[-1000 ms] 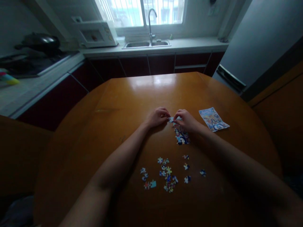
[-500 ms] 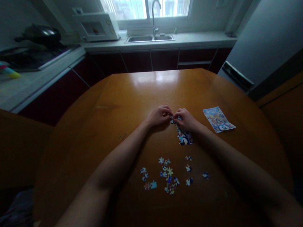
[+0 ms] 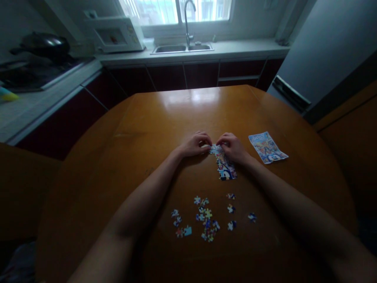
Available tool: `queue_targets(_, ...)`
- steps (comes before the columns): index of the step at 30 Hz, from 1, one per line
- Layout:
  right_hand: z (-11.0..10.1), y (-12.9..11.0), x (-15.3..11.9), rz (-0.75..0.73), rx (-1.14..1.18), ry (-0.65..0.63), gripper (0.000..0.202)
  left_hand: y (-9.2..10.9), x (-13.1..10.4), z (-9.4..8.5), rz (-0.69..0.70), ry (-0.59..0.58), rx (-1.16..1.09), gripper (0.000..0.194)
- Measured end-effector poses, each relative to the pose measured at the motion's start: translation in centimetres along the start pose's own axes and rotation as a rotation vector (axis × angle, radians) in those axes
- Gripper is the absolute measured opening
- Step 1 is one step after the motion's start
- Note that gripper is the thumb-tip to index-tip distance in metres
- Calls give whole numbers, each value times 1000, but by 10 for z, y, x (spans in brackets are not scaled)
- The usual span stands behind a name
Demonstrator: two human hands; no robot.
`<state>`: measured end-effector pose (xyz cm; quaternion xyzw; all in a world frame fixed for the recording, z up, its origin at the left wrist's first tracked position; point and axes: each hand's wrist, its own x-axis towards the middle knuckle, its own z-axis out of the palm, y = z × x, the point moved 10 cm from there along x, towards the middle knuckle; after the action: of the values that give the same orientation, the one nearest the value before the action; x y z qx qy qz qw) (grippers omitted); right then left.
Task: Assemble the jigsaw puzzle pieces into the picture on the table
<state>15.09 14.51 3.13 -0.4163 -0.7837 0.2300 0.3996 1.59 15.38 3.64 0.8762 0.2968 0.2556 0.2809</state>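
A partly joined puzzle (image 3: pixel 226 167) lies on the brown table (image 3: pixel 188 114), its far end between my hands. My left hand (image 3: pixel 196 144) is at the left edge of that end, fingers curled and pressed together at a small light piece; what exactly they grip is too small to tell. My right hand (image 3: pixel 231 146) rests over the upper right part of the puzzle, fingers bent down on it and covering some of it. Nearer to me lie several loose pieces (image 3: pixel 208 213) in a cluster, with more pieces (image 3: pixel 231 208) to their right.
A creased picture sheet (image 3: pixel 267 147) lies right of my right hand. Left of the main cluster are a few pieces (image 3: pixel 187 230), and one lone piece (image 3: pixel 252 217) sits at the right. Beyond the table are a counter (image 3: pixel 235 46), a sink (image 3: pixel 171 48) and a microwave (image 3: pixel 114 34).
My hands have moved slightly apart, showing more of the puzzle's far end between them. The whole view has shifted a little, so the table and pieces appear further left.
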Motion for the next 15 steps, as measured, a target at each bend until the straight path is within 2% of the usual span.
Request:
queue_targets(4, -6, -2, -4, -53, -21, 32, 35, -3, 1, 2, -32, -3, 18, 14)
queue_targets(11, 11, -17, -6, -175, -69, -97, 32, -4, 1, 4, -4, 18, 47, 13)
queue_targets(15, 15, -18, -7, -179, -104, -130, 29, -3, 0, 4, 11, 20, 68, 13)
